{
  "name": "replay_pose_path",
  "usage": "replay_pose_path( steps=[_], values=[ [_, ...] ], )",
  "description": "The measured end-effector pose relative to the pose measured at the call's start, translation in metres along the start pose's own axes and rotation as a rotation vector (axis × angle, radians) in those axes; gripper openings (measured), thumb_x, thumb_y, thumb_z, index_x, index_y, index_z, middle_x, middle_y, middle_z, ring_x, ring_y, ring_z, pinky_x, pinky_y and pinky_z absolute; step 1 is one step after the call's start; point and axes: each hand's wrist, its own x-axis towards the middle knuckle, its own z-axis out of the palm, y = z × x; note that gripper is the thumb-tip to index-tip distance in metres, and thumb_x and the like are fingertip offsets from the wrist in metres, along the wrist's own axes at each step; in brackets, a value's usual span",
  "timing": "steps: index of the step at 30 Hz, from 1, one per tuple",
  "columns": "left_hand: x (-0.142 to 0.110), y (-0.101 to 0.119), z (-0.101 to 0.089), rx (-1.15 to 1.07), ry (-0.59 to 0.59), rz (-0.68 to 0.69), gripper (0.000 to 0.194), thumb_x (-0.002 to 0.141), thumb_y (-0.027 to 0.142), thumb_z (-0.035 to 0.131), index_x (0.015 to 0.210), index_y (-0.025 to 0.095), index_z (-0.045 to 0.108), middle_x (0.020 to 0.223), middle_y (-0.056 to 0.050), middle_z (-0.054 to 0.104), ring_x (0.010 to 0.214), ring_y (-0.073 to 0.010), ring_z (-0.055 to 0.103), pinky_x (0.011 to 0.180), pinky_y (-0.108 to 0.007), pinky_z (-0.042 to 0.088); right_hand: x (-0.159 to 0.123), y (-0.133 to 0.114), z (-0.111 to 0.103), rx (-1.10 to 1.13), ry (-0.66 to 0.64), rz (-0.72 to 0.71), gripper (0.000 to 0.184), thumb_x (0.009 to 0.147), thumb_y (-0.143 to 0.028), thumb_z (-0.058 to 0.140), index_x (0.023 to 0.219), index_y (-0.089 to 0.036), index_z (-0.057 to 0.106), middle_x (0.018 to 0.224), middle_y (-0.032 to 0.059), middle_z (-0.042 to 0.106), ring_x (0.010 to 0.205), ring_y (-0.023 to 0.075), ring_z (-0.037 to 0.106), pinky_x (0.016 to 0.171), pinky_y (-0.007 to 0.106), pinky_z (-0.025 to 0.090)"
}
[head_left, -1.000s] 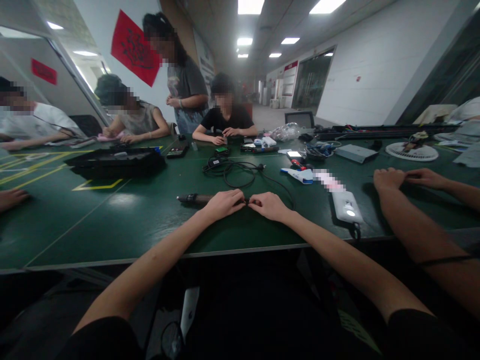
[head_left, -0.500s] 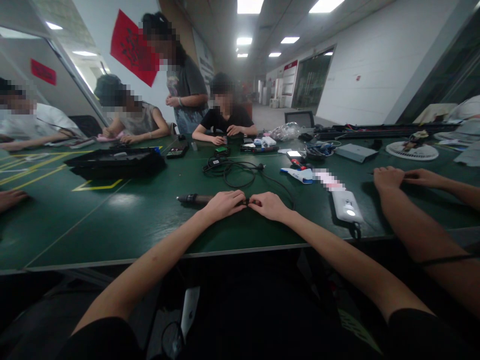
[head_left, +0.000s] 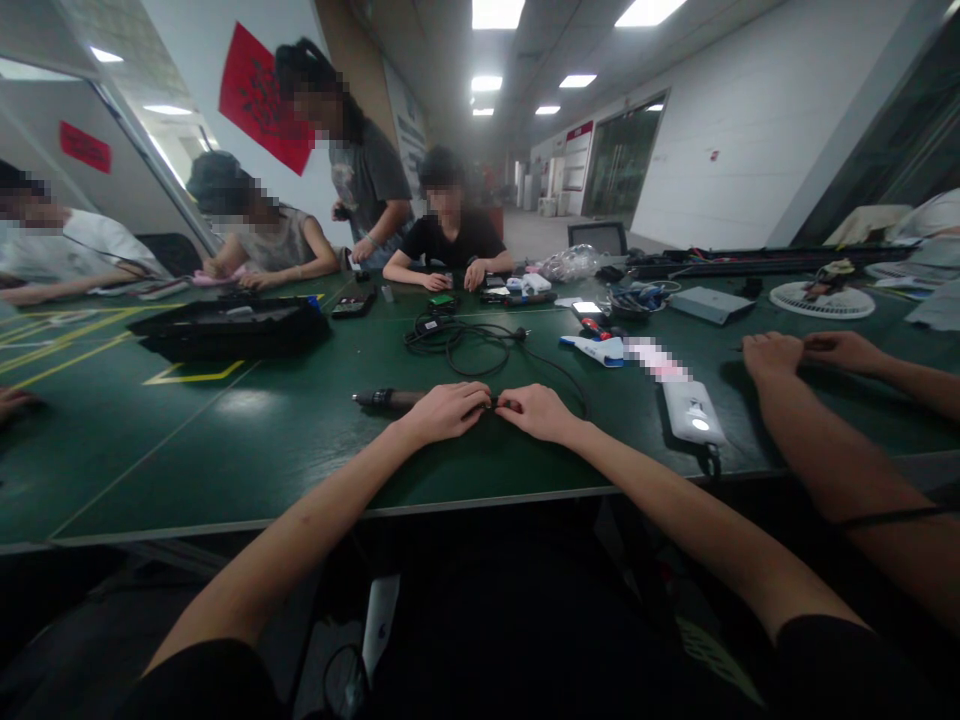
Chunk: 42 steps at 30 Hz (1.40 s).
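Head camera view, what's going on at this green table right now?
The person wearing the camera has both hands on a dark rod-shaped tool lying on the green table. The left hand covers its right end, and the right hand pinches a small red-tipped part beside it. A black cable lies coiled just beyond. A co-worker's hands rest to the right, near a white device. Other people work across the table.

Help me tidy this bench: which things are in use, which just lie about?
In use: left hand and right hand on the dark rod-shaped tool.
Lying about: cable coil, white power bank, black case.
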Motion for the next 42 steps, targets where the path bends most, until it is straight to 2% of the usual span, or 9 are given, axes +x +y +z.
replay_pose_path(
  steps=[5,10,15,20,23,26,31,37,42],
  values=[
    [0.0009,-0.0014,0.0014,-0.001,0.017,-0.074,0.019,0.106,0.037,0.051,0.117,0.022,0.058,0.119,-0.008,0.067,0.103,-0.0214,0.069,0.085,-0.031,0.056,-0.0003,-0.0013,-0.0014,0.008,-0.007,-0.007,0.015,0.100,-0.036,0.065,0.103,-0.025,0.074,0.084,0.0007,0.073,0.073,0.0152,0.061,0.064,0.026,0.030],
    [-0.0002,-0.0022,0.0012,-0.016,0.012,0.017,0.022,0.104,0.029,0.052,0.124,0.023,0.059,0.132,-0.008,0.064,0.116,-0.0219,0.066,0.099,-0.035,0.055,0.0002,-0.0014,-0.0012,0.003,-0.015,0.004,0.015,0.101,-0.036,0.065,0.103,-0.024,0.074,0.085,0.0012,0.074,0.074,0.0154,0.061,0.065,0.026,0.030],
    [0.0005,-0.0016,0.0022,0.010,0.054,-0.032,0.018,0.107,0.034,0.052,0.114,0.021,0.061,0.128,-0.009,0.065,0.114,-0.0219,0.067,0.091,-0.033,0.057,-0.0003,-0.0007,-0.0015,0.003,-0.012,0.000,0.015,0.100,-0.036,0.065,0.104,-0.024,0.075,0.085,0.0010,0.074,0.073,0.0152,0.061,0.065,0.026,0.031],
    [0.0017,0.0032,-0.0020,0.041,0.072,0.016,0.019,0.104,0.030,0.055,0.121,0.022,0.061,0.132,-0.010,0.064,0.126,-0.0238,0.062,0.099,-0.036,0.055,-0.0006,-0.0001,-0.0013,0.011,-0.014,0.010,0.018,0.100,-0.037,0.065,0.105,-0.024,0.075,0.087,0.0018,0.074,0.074,0.0155,0.061,0.066,0.026,0.032],
    [0.0014,0.0026,-0.0017,0.057,0.063,0.024,0.016,0.105,0.026,0.052,0.117,0.022,0.062,0.131,-0.009,0.065,0.123,-0.0225,0.063,0.098,-0.035,0.056,-0.0004,-0.0005,-0.0008,0.010,-0.008,0.005,0.017,0.101,-0.037,0.065,0.103,-0.024,0.075,0.086,0.0018,0.074,0.074,0.0156,0.061,0.066,0.026,0.031],
    [0.0018,0.0016,-0.0011,0.074,0.072,-0.022,0.017,0.106,0.033,0.054,0.114,0.021,0.062,0.126,-0.009,0.067,0.117,-0.0228,0.065,0.091,-0.034,0.057,0.0000,-0.0008,-0.0006,0.006,-0.007,0.001,0.016,0.100,-0.037,0.065,0.103,-0.024,0.075,0.084,0.0012,0.073,0.073,0.0153,0.061,0.065,0.026,0.031],
    [0.0019,0.0029,-0.0040,0.076,0.073,0.012,0.020,0.104,0.030,0.056,0.121,0.022,0.062,0.130,-0.010,0.065,0.123,-0.0241,0.062,0.098,-0.037,0.055,0.0003,-0.0003,-0.0005,0.007,-0.010,0.004,0.016,0.100,-0.036,0.065,0.105,-0.025,0.075,0.085,0.0014,0.074,0.073,0.0153,0.061,0.065,0.026,0.031],
    [0.0028,0.0027,-0.0027,0.140,0.077,-0.015,0.017,0.106,0.034,0.055,0.108,0.021,0.065,0.127,-0.009,0.066,0.122,-0.0250,0.061,0.097,-0.038,0.055,-0.0001,-0.0008,-0.0011,0.008,-0.014,0.004,0.017,0.101,-0.037,0.065,0.105,-0.025,0.076,0.084,0.0014,0.073,0.073,0.0153,0.060,0.066,0.026,0.032],
    [0.0021,0.0035,-0.0043,0.122,0.075,0.013,0.022,0.103,0.034,0.059,0.121,0.021,0.064,0.134,-0.010,0.064,0.129,-0.0261,0.057,0.101,-0.040,0.055,-0.0002,-0.0014,-0.0020,0.006,-0.018,0.010,0.017,0.100,-0.037,0.065,0.104,-0.024,0.075,0.086,0.0015,0.074,0.074,0.0152,0.061,0.065,0.026,0.032]
  ],
)
